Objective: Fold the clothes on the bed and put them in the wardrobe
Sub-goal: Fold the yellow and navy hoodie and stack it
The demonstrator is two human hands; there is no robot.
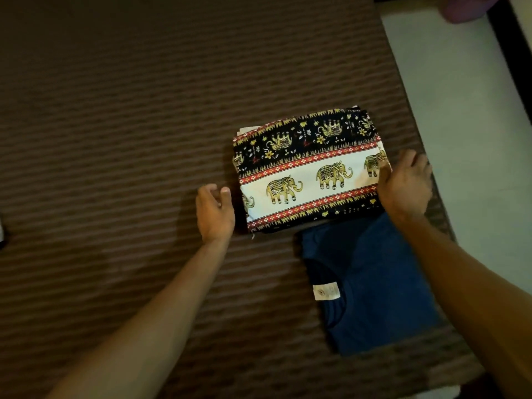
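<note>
A folded garment with an elephant print (309, 168) in black, white, red and yellow lies on the brown striped bed (144, 125). Just in front of it lies a folded dark blue T-shirt (371, 286) with a white neck label. My left hand (215, 210) hovers at the print garment's left edge, fingers loosely curled, holding nothing. At the garment's right edge my right hand (406, 182) touches the fabric with relaxed fingers. No wardrobe is in view.
The bed's right edge runs diagonally beside a pale floor (460, 96). A dark strip (512, 59) borders the floor at far right. A pinkish object (466, 7) shows at the top right. A small dark item (2, 231) peeks in at the left border.
</note>
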